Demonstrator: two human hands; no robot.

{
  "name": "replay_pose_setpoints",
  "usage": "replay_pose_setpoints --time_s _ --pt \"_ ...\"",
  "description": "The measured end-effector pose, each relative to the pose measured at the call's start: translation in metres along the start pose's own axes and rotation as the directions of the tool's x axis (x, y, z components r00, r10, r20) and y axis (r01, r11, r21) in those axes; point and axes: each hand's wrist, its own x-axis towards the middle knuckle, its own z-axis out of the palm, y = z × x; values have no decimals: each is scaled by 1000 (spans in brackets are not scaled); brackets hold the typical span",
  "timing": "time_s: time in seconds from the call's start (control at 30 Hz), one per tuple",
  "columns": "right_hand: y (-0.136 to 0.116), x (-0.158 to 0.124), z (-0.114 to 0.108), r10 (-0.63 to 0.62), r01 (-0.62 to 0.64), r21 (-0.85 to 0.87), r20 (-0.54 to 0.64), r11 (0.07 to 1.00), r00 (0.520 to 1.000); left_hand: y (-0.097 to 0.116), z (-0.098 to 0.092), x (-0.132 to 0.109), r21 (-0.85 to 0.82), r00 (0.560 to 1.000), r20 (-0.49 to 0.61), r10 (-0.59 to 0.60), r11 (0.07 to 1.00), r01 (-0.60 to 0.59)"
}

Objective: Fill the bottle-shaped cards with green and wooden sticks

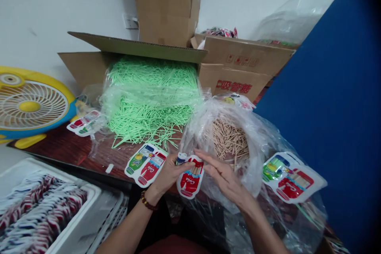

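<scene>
My left hand [172, 172] is closed on a drink-shaped packet [191, 182] with a red cola half and tan sticks showing in its window. My left hand covers most of the packet's other half. My right hand [222, 174] has its fingers stretched out, and their tips touch the upper right edge of the packet. Tan sticks [228, 139] lie in a clear plastic bag just beyond my right hand. Left of my left hand, a similar two-part packet [146, 164] lies on the dark wooden table [80, 154].
Light-green sticks [149, 115] spill from a bagged cardboard box. More packets [293, 176] are stacked at the right beside a blue panel [330, 99]. A white foam box [89, 206] of packed packets stands lower left, below a yellow-blue fan [29, 107]. Cartons [165, 8] stand behind.
</scene>
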Motion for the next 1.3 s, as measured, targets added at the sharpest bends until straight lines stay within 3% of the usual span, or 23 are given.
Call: replay_pose_setpoints --time_s 0.13,0.27,0.37,0.47,0.63,0.83,1.0,1.13,1.3 --pt "12 4 1 135 -98 259 -128 961 983 -1 -1 2 -3 999 -33 8 1000 -8" --pt "25 4 17 261 -217 448 -38 867 965 6 1 4 16 999 -36 25 1000 -25" --pt "30 4 24 304 -237 518 -47 822 952 14 -1 4 12 1000 -5 4 1000 -4" --pt "31 6 24 310 -216 538 -89 815 947 22 -4 3 -26 999 26 -39 999 40" --pt "29 9 25 271 -152 380 -280 912 921 26 -4 3 13 995 42 -93 996 93" --pt "27 8 25 309 -172 543 -172 822 935 25 -3 4 26 991 60 -122 992 121" --pt "25 7 26 277 -145 517 -189 844 942 32 0 5 83 982 92 -167 984 159" --pt "28 6 28 262 -143 524 -160 840 952 34 4 5 88 988 80 -133 988 126" --pt "35 2 25 303 -163 502 -211 849 929 29 3 6 107 985 72 -155 983 147"
